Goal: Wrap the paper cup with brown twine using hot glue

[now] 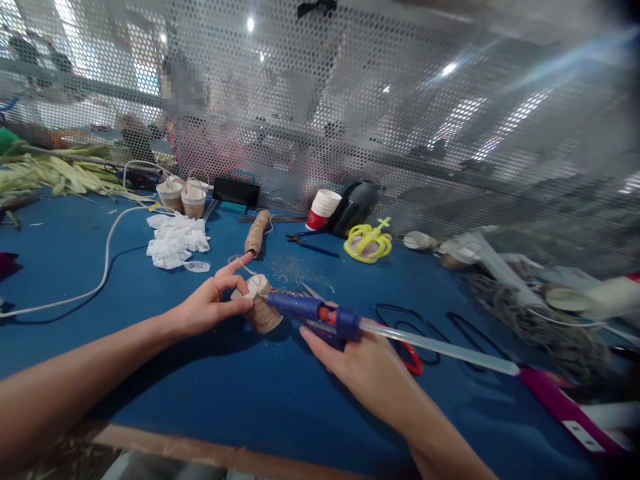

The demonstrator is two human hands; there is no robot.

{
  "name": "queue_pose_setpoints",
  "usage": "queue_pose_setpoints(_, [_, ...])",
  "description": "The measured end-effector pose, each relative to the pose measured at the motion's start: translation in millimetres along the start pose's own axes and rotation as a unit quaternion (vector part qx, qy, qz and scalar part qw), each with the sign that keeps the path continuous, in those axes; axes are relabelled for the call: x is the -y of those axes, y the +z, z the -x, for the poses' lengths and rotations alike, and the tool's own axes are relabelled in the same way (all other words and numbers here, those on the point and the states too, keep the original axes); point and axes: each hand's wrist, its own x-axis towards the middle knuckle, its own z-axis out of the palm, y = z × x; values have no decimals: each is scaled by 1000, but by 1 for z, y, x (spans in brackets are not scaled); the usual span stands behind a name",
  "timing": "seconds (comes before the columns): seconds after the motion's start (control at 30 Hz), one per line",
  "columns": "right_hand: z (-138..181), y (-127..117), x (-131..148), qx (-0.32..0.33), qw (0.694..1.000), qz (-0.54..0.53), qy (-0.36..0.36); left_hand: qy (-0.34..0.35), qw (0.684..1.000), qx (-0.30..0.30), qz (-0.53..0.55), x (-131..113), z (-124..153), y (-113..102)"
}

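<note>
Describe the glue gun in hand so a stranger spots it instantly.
Over the blue tabletop, find the right hand. It holds the glue gun, its nozzle pointing at the twine-wrapped cup. What sets it apart is the long translucent glue stick jutting from its back.

Your left forearm is slanting up from the lower left, bare, its wrist lying nearly straight. Your left hand is pinching between its thumb, which is pointing right, and a bent finger, while the index finger is pointing forward, away from you. Your right forearm, also bare, is slanting in from the lower right. Your right hand is gripping, most of its fingers hiding from view.
</note>
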Motion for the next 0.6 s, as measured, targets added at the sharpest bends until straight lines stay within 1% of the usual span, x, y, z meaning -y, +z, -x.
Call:
queue_pose_setpoints(0.1, [-1,-2,0,-4,1000,20,-22,4,1000,4,-1,1,0,0])
queue_pose_setpoints(0.23, [-5,-8,3,1,993,78,-86,4,1000,3,-8,0,0,0])
queue_pose_setpoints(0.3, [-6,-9,3,0,990,103,-95,6,1000,8,-13,-1,0,-1])
queue_pose_setpoints(0.43, [-3,-8,-1,4,989,113,-93,6,1000,17,-18,-4,0,-2])
queue_pose_setpoints(0.6, [-3,-8,-9,-2,975,151,-160,6,1000,23,-17,-3,0,-3])
